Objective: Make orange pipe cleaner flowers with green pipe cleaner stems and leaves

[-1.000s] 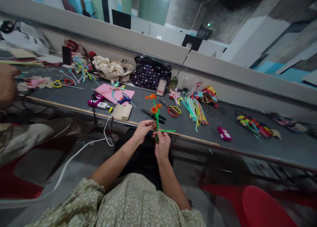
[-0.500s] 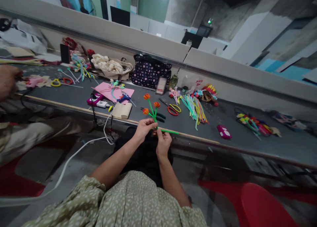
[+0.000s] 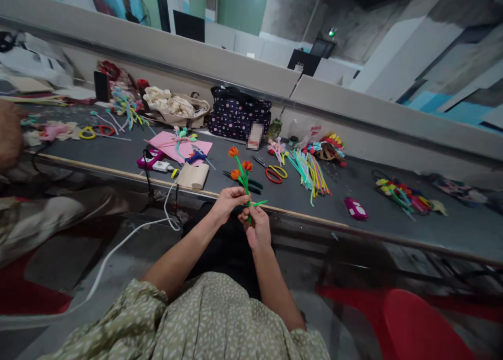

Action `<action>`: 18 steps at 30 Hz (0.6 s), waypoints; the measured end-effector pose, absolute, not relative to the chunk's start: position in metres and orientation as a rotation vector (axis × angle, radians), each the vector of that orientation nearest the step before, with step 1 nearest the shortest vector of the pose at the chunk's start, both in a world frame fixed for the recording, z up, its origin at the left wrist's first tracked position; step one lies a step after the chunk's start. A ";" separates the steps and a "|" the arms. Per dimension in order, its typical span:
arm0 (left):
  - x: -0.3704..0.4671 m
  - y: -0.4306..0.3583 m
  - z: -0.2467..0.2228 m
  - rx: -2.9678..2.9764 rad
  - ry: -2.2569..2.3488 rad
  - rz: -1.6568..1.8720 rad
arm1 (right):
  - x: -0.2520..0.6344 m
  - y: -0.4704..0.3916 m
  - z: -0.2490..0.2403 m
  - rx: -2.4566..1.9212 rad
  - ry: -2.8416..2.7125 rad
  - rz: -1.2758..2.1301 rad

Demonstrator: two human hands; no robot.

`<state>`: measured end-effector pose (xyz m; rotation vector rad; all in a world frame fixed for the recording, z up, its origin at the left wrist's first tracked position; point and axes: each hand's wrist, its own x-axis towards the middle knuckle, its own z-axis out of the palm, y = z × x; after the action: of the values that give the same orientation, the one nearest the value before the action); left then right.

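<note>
Three orange pipe-cleaner flowers (image 3: 240, 167) on green stems stand upright over the table's front edge. My left hand (image 3: 231, 200) pinches the joined stems below the blooms. Just right of it and slightly lower, my right hand (image 3: 256, 221) is closed on the green pipe cleaner (image 3: 260, 203), whose end sticks out to the right. The stem bottoms show between the right fingers. Behind the flowers lie dark-handled pliers (image 3: 254, 186), and to their right scissors (image 3: 274, 173) with red and yellow handles.
A bundle of coloured pipe cleaners (image 3: 310, 174) and a magenta box (image 3: 356, 208) lie to the right. Left are a beige block (image 3: 193, 175), pink paper (image 3: 161, 140) and a white cable (image 3: 118, 244). A dotted bag (image 3: 236, 111) stands behind. Another person's hand (image 3: 10, 134) is far left.
My right hand has moved slightly down and left. The protruding green pipe cleaner looks shorter and now tilts upward. The flowers have drawn closer together.
</note>
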<state>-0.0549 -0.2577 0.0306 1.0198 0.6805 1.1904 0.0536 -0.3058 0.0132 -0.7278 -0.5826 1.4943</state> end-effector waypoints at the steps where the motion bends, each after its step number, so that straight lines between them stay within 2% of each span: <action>1: -0.055 -0.257 0.031 1.016 0.688 1.202 | 0.052 -0.305 0.013 -0.734 -0.587 1.443; 11: -0.050 -0.265 0.032 1.041 0.729 1.272 | 0.038 -0.300 0.000 -0.983 -0.727 0.889; 18: -0.051 -0.263 0.037 1.023 0.807 1.258 | 0.045 -0.302 -0.003 -0.984 -0.820 0.905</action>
<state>-0.0508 -0.2634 0.0371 1.0228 0.8066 1.2576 0.0446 -0.3016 -0.0032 -0.9841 -0.8205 0.9048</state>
